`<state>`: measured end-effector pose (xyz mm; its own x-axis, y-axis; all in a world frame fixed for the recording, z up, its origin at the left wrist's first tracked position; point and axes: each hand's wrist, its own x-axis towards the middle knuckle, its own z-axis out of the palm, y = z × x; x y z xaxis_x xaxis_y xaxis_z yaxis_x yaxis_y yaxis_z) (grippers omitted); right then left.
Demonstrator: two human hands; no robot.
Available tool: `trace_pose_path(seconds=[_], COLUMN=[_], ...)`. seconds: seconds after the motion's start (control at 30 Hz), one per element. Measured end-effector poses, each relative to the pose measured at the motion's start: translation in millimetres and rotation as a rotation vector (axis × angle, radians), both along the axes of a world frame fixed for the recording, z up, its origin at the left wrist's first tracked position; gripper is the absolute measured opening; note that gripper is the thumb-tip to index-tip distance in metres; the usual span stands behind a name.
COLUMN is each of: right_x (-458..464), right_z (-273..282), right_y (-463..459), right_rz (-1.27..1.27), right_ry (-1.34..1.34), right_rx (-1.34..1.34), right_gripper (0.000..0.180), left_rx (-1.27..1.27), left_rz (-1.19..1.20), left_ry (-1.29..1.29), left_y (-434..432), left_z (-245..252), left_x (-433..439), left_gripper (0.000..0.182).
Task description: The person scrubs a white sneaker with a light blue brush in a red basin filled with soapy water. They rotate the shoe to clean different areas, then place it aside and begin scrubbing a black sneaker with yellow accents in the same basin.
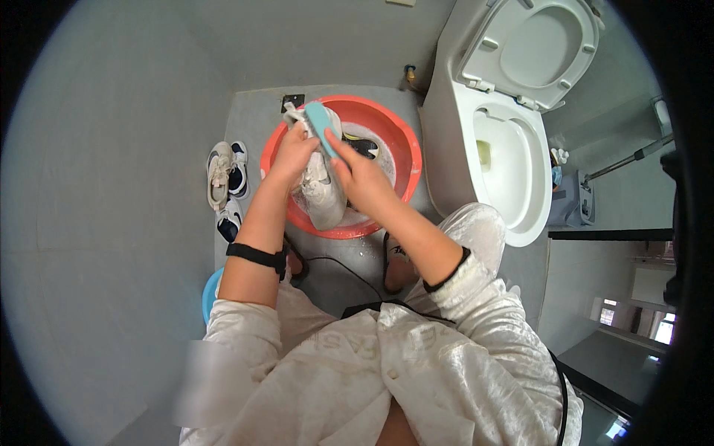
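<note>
My left hand (295,153) grips a white shoe (324,202) above a red plastic basin (410,150), toe pointing back towards me. In my right hand (360,175) is a light-blue scrubbing brush (319,120), laid against the upper part of the shoe near its opening. The bristles are mostly hidden behind the brush's back. Sudsy water (387,161) covers the basin's bottom. A black shoe with white and yellow parts (360,146) lies in the suds, partly hidden by the shoe and my right hand.
Several sneakers (218,175) stand along the wall at left. A white toilet (505,167) with raised lid is at right, and beyond it a grey bucket (570,200) with a mop handle (630,159). Behind my left arm shows a blue basin (210,295). A floor drain (293,102) adjoins the red basin.
</note>
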<state>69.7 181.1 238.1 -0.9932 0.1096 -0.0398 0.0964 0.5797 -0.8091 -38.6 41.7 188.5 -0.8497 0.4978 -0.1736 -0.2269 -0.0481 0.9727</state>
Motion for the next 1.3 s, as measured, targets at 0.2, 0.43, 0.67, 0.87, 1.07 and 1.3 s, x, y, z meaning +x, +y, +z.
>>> trace_pose_path(seconds=[0.2, 0.43, 0.67, 0.87, 1.07, 1.3], right_x=[6.1, 3.2, -1.6, -8.4, 63.0, 8.7], right_z=[13.1, -3.2, -0.9, -9.4, -13.9, 25.9], right_y=[-2.7, -2.9, 1.9, 25.8, 2.5, -1.2], right_rz=[-0.001, -0.05, -0.049, -0.127, 0.018, -0.062], right_ry=[0.065, 0.149, 0.098, 0.332, 0.309, 0.116], right_rx=[-0.026, -0.021, 0.02, -0.151, -0.087, -0.005], right_gripper=[0.05, 0.051, 0.052, 0.05, 0.052, 0.05], left_rx=[0.051, 0.006, -0.033, 0.217, 0.324, 0.106], left_rz=[0.076, -0.007, -0.048, -0.01, -0.011, -0.009], left_ry=[-0.094, -0.123, -0.022, -0.087, -0.131, -0.049], left_y=[2.5, 0.8, 0.3, -3.8, -11.9, 4.5], left_z=[2.7, -2.0, -1.3, 23.0, 41.0, 12.9], left_x=[1.9, 0.3, 6.6, 10.1, 11.8, 24.5], left_gripper=[0.03, 0.024, 0.03, 0.042, 0.048, 0.044])
